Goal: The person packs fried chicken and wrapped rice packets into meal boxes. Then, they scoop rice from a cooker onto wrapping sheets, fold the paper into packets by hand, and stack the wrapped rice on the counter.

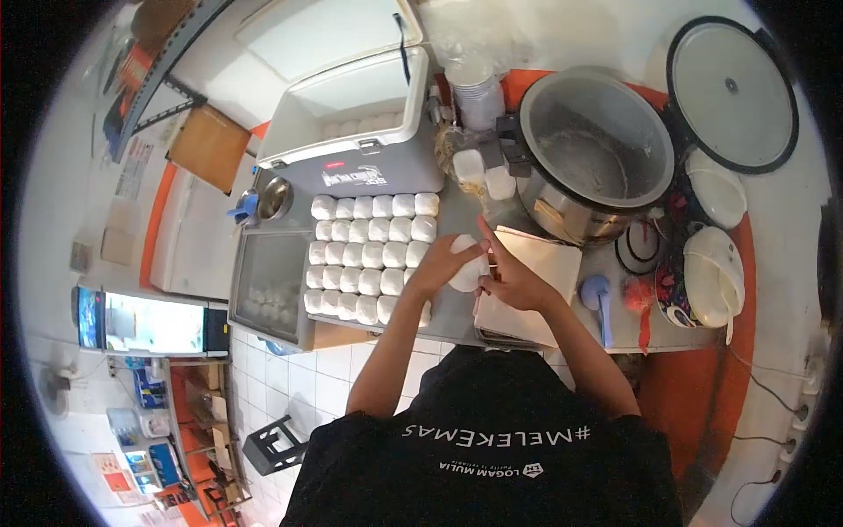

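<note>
Between my hands is a white rounded bundle point(467, 274), like those laid out on the counter; whether it is rice wrapped in paper I cannot tell. My left hand point(439, 265) curls around its left side. On the other side, my right hand point(513, 274) presses against it, with one finger pointing up. Several rows of similar white bundles point(362, 256) stand just left of my left hand. Below my right hand and forearm lies a stack of pale paper sheets point(532, 309).
A grey cool box point(364, 158) stands behind the rows, lid raised, with white bundles inside. At the right are a large open rice cooker point(562, 204), its lid point(731, 85), a blue scoop point(597, 299) and a white oval container point(713, 274). A stool point(274, 446) stands on the floor.
</note>
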A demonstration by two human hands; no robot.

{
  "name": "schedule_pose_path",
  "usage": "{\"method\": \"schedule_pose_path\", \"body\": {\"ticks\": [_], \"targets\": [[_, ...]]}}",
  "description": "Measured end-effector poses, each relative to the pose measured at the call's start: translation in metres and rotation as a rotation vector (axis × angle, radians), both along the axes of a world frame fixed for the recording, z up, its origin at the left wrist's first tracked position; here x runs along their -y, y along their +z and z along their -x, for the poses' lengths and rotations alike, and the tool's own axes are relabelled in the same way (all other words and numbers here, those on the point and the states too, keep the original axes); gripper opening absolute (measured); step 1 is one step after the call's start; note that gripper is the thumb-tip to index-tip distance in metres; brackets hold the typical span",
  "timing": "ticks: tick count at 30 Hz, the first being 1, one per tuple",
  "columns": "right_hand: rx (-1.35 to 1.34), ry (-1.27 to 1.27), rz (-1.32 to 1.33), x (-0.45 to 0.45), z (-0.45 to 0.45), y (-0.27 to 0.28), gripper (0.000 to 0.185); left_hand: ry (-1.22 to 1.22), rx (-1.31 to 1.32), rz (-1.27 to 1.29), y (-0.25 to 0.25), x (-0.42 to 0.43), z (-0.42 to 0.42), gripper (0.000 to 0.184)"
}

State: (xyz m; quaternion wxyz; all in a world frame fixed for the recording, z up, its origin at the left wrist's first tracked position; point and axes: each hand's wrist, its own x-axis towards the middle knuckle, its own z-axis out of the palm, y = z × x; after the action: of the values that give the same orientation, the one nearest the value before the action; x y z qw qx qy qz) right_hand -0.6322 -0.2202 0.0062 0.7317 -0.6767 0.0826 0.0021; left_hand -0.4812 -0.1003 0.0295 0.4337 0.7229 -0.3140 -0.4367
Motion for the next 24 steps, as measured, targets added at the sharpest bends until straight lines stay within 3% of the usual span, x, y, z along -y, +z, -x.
{"method": "schedule_pose_path", "body": {"ticks": [7, 10, 11, 14, 16, 17, 19, 21, 22, 24], "targets": [[0.152, 0.012, 0.498, -0.03, -0.014, -0.007, 0.083, -0.045, -0.724, 0.17, -0.04, -0.052, -0.03, 0.043], [0.249, 0.089, 0.936, -0.043, -0.043, -0.009, 0.094, -0.138, -0.871, 0.107, -0.037, -0.081, -0.056, 0.042], [0.296, 0.085, 1.005, -0.05, -0.057, -0.011, 0.092, -0.164, -0.985, 0.137, -0.061, -0.094, -0.074, 0.045], [0.435, 0.037, 1.144, -0.086, -0.105, -0.019, 0.086, -0.263, -0.925, 0.255, -0.129, -0.118, -0.117, 0.049], [0.483, -0.036, 1.142, -0.12, -0.141, -0.024, 0.082, -0.064, -0.723, 0.177, -0.089, -0.15, -0.159, 0.062], [0.387, -0.034, 1.079, -0.135, -0.161, -0.022, 0.081, 0.085, -0.657, 0.096, -0.077, -0.163, -0.178, 0.064], [0.17, -0.112, 0.665, -0.165, -0.212, -0.046, 0.077, 0.266, -0.535, 0.015, -0.049, -0.178, -0.216, 0.069], [0.107, -0.221, 0.152, -0.197, -0.262, -0.088, 0.068, 0.359, -0.206, -0.038, -0.093, -0.191, -0.259, 0.068], [0.05, -0.264, 0.028, -0.205, -0.292, -0.108, 0.067, 0.402, -0.043, -0.075, -0.12, -0.197, -0.279, 0.068], [-0.081, -0.36, -0.233, -0.218, -0.34, -0.15, 0.066, 0.384, -0.089, 0.003, -0.146, -0.21, -0.311, 0.072]]}}
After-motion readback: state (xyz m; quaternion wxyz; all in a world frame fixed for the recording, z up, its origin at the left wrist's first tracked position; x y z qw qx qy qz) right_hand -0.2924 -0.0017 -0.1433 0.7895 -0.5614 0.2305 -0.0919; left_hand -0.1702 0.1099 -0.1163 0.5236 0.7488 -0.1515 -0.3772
